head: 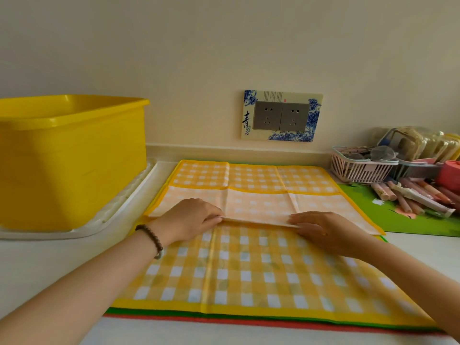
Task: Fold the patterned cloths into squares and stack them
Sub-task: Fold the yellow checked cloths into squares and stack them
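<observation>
A yellow-and-white checked cloth [249,270] lies spread on the white counter, with a flap [258,204] turned over so its pale underside shows across the middle. My left hand [189,219], a bead bracelet on its wrist, pinches the fold line at the flap's left part. Further right along the same fold line, my right hand [321,231] presses flat on the crease. Under the checked cloth, green and red edges [224,318] of other cloths peek out at the near side.
A big yellow tub [69,155] stands on a white tray [119,207] at the left. At the right are a pink basket [361,168] of small items, several pens [413,195] and a green mat [410,220]. A wall socket [281,115] is behind.
</observation>
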`<control>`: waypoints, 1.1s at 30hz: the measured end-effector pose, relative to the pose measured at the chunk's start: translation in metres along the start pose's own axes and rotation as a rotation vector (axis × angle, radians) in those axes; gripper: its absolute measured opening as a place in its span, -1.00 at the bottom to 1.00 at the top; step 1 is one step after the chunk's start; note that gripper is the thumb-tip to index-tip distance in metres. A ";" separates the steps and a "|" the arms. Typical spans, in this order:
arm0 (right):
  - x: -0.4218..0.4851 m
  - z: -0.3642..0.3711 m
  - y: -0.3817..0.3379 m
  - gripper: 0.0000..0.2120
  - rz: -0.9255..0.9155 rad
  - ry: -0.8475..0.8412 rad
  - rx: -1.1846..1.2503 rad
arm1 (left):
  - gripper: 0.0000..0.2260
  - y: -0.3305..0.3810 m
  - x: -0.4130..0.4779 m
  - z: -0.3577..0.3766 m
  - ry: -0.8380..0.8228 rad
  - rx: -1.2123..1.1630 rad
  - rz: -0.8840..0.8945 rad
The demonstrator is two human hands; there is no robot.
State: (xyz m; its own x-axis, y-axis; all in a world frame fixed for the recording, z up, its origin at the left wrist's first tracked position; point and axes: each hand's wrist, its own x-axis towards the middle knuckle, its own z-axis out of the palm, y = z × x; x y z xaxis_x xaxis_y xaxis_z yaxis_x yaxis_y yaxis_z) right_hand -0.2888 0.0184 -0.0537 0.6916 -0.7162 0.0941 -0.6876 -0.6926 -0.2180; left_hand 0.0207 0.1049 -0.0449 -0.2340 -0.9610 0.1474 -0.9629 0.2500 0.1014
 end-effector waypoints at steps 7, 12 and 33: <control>-0.007 -0.022 0.002 -0.78 0.079 0.022 0.086 | -0.77 -0.004 0.003 -0.020 -0.114 -0.360 -0.130; -0.015 -0.063 -0.004 -0.86 0.102 -0.229 0.209 | -0.83 0.004 -0.003 -0.065 -0.377 -0.405 -0.171; 0.066 -0.021 0.034 -0.87 0.254 0.153 0.133 | -0.54 0.038 0.031 -0.008 -0.054 -0.059 -0.051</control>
State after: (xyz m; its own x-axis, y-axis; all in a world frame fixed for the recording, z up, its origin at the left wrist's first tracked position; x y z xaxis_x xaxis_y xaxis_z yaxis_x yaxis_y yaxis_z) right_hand -0.2708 -0.0539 -0.0347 0.4529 -0.8765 0.1630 -0.7921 -0.4795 -0.3777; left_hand -0.0222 0.0852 -0.0281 -0.1936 -0.9772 0.0872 -0.9646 0.2058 0.1650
